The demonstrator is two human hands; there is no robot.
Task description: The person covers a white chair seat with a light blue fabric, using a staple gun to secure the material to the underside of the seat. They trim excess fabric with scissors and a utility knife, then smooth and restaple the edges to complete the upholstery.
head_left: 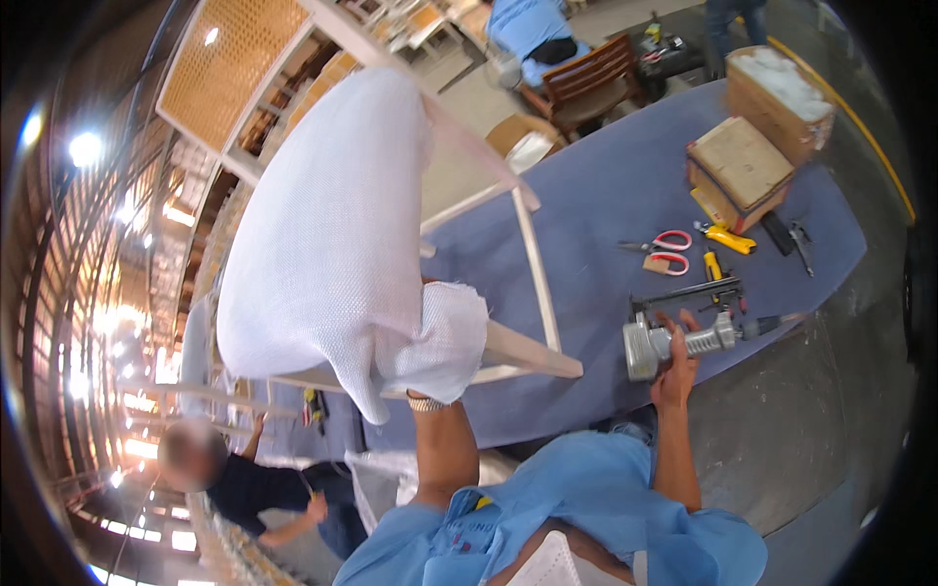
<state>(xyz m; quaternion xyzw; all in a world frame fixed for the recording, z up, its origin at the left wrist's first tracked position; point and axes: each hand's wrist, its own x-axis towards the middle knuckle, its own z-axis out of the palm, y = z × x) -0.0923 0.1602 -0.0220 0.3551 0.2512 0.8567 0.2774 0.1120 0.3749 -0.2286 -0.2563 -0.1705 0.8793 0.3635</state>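
Step in hand: judged to be covering a chair frame (pixel 532 356) with white woven fabric (pixel 327 234) and taking up the pneumatic stapler (pixel 684 342) to fasten it.
Left hand (pixel 435 376): hidden under a fold of the fabric at the lower corner of the seat; only the wrist with a watch (pixel 426 402) shows. Whether the fingers are spread or pinching the cloth cannot be told.
Right hand (pixel 674 366): fingers curled about the grip of the stapler, closed on it; the tool's grey body lies to the left of the fingers, its hose end to their right, resting on the blue table covering (pixel 606 186).
Fabric position: draped over the frame, above and left of the left-hand fingers, well apart from the right-hand fingers.
Advice, tension: keep the cloth pulled taut and flat at the corner before the tool comes near; a slack fold would staple in as a wrinkle.
Advice, safety: keep the holding fingers out from under the cloth where the nose will land.
Advice, tool: seat the nose square on the wood rail, not on the fabric edge alone.
Count, scissors: one red-handled pair (pixel 660 240), beyond the right-hand fingers.
Count, yellow cutters: two, one larger (pixel 728 237), one smaller (pixel 713 265).
Count, cardboard boxes: two, the nearer closed (pixel 740 168), the farther holding white stuffing (pixel 779 98).
Count, staplers: one.
Count, other persons: one below left in dark clothing (pixel 244 483), one beyond the table in blue (pixel 528 34).
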